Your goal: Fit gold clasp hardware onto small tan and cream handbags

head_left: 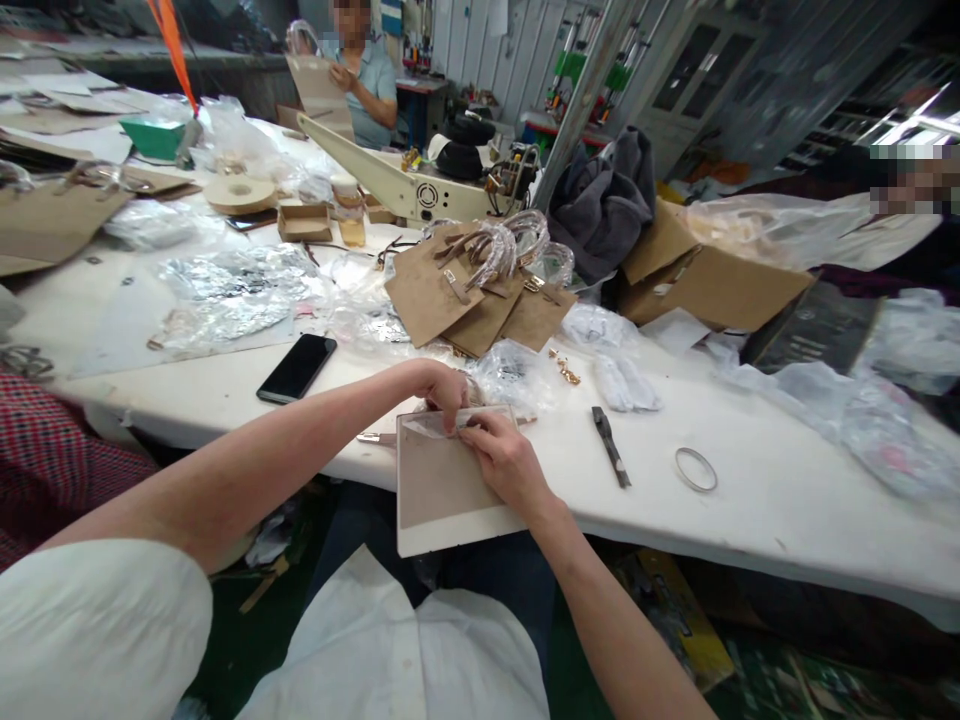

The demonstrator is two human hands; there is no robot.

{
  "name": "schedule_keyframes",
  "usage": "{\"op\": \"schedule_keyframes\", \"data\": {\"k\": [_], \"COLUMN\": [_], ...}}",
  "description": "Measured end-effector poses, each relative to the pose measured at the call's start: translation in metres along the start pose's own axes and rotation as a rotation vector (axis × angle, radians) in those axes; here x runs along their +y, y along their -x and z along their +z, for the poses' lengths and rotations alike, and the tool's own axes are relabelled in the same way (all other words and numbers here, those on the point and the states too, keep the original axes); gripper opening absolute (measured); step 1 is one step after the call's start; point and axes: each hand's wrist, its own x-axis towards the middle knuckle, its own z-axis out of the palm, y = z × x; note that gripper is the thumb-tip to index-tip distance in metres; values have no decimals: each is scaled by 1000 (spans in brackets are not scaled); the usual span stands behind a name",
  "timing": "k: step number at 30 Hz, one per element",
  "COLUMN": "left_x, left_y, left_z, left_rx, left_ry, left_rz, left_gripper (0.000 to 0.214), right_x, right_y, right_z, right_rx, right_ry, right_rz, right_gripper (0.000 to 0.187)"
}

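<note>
A flat beige bag panel [442, 490] with a pale border leans against the table's front edge, over my lap. At its upper edge my left hand [448, 390] is closed on it, one finger pointing down over the front. My right hand [506, 460] lies across the upper right of the panel, fingertips pinched close to the left hand's; what they hold is too small to make out. Behind the hands, part of a wrapped handle is mostly hidden. To the right, a dark metal hand tool [611, 447] and a thin metal ring [696, 469] lie on the table.
A phone [297, 368] lies left of my hands. Beyond them are stacked brown bag panels [431, 300] with wrapped handles, gold-coloured fittings [564, 367] and plastic bags. Farther back stand a cream machine [427, 195], a cardboard box [712, 285] and a person [367, 90] holding a panel.
</note>
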Motion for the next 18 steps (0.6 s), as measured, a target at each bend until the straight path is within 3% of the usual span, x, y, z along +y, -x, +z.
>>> {"op": "schedule_keyframes", "data": {"k": [8,10,12,14,16,18], "left_x": [14,16,15,12,10,9], "left_y": [6,11,15,18,19,19], "left_z": [9,11,13,14,15,15], "left_rx": [129,155,153,139,129,124], "left_ry": [-76,-91,-80,-46,-7,19], "left_rz": [-53,-58,-63,-65,-63,-65], "left_gripper": [45,46,46,49,51,51], "right_x": [1,-3,0,16,45,82], "right_y": [-2,-1,5,16,29,41], "right_z": [2,-10,-31,-61,-93,-119], "right_rx": [12,-17,72,304,504,462], "right_ry": [-22,-18,-20,38,209,446], "right_rz": [-28,-87,-90,37,287,603], "right_gripper": [26,33,38,36,31,36]}}
